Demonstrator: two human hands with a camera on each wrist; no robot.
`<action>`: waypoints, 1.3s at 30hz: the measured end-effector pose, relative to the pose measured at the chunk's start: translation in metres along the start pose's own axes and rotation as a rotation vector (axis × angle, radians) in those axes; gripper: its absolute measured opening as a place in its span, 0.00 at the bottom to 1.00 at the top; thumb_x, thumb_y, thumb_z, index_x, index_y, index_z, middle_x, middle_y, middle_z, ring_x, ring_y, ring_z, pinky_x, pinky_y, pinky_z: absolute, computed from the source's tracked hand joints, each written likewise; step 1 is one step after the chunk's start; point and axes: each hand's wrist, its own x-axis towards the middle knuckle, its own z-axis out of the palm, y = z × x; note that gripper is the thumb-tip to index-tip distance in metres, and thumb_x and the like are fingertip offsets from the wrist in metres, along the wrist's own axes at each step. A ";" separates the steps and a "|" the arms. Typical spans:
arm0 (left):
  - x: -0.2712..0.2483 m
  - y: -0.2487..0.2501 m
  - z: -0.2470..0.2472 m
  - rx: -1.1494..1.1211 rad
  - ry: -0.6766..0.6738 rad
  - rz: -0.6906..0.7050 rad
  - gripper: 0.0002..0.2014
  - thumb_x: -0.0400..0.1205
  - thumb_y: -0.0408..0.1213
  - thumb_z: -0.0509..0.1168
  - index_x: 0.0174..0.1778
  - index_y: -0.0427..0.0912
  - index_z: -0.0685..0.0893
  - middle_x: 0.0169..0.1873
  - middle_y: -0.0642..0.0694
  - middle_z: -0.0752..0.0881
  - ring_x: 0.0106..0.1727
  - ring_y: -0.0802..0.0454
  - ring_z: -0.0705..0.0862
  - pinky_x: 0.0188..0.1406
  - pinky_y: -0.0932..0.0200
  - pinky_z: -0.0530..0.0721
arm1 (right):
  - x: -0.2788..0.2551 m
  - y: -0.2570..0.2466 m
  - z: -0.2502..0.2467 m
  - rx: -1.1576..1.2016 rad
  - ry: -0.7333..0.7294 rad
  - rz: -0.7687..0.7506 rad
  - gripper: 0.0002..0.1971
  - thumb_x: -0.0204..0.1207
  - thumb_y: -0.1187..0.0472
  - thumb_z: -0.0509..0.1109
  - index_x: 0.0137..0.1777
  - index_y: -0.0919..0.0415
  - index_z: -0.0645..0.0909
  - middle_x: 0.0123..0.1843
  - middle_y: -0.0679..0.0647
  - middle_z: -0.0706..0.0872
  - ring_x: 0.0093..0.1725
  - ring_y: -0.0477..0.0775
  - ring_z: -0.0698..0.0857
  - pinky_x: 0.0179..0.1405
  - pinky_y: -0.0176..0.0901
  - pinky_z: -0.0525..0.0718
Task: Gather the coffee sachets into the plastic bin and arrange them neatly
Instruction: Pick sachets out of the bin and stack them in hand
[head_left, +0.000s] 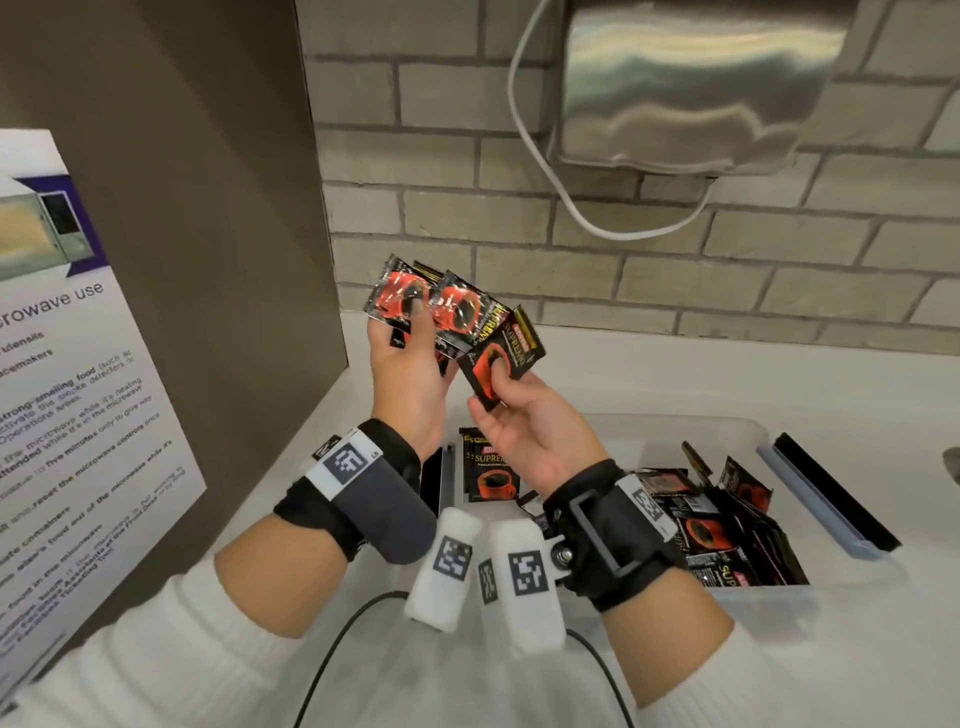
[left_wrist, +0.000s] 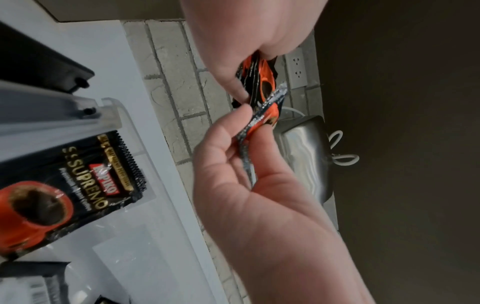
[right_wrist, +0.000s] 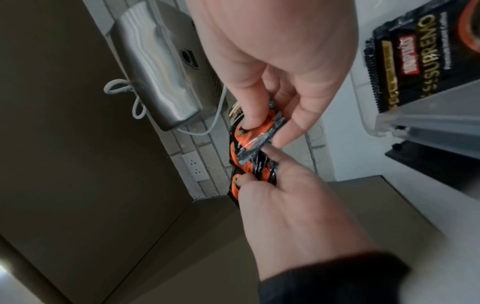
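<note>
Above the white counter, my left hand (head_left: 413, 353) grips a fan of several black-and-orange coffee sachets (head_left: 447, 306). Just to its right, my right hand (head_left: 511, 415) pinches a single sachet (head_left: 519, 340), thumb on the printed orange cup, its edge touching the fan. The clear plastic bin (head_left: 727, 423) stands below and to the right, with a loose heap of sachets (head_left: 717, 530) in its right half and one sachet (head_left: 488, 473) face-up at its left end. In the wrist views my left hand (left_wrist: 233, 41) and my right hand (right_wrist: 272, 61) meet around the sachets.
A steel wall unit (head_left: 696, 78) with a white cord (head_left: 545, 171) hangs on the brick wall above. A brown cabinet side with a microwave notice (head_left: 78, 389) closes off the left. A grey-and-black strip (head_left: 831, 499) lies right of the bin. A wall socket (left_wrist: 297, 67) is behind.
</note>
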 end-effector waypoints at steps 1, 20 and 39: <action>-0.002 -0.002 -0.002 0.018 -0.048 -0.009 0.04 0.86 0.38 0.58 0.53 0.52 0.75 0.58 0.45 0.84 0.60 0.49 0.85 0.56 0.51 0.85 | 0.001 -0.003 0.000 -0.018 0.009 -0.024 0.05 0.80 0.68 0.63 0.46 0.59 0.79 0.37 0.50 0.88 0.42 0.46 0.85 0.36 0.36 0.86; 0.008 0.012 -0.022 0.513 -0.205 -0.020 0.23 0.80 0.37 0.68 0.66 0.55 0.65 0.52 0.50 0.83 0.41 0.56 0.84 0.22 0.69 0.77 | 0.005 -0.027 -0.017 -0.154 0.088 -0.286 0.18 0.75 0.82 0.58 0.63 0.74 0.75 0.58 0.68 0.82 0.55 0.62 0.83 0.59 0.52 0.83; 0.032 0.053 -0.018 1.333 -0.920 -0.085 0.19 0.67 0.25 0.77 0.42 0.51 0.79 0.36 0.53 0.84 0.34 0.59 0.81 0.38 0.62 0.81 | -0.019 -0.051 0.009 -1.855 -0.363 -0.360 0.14 0.77 0.67 0.66 0.62 0.65 0.81 0.65 0.54 0.78 0.63 0.53 0.77 0.66 0.44 0.75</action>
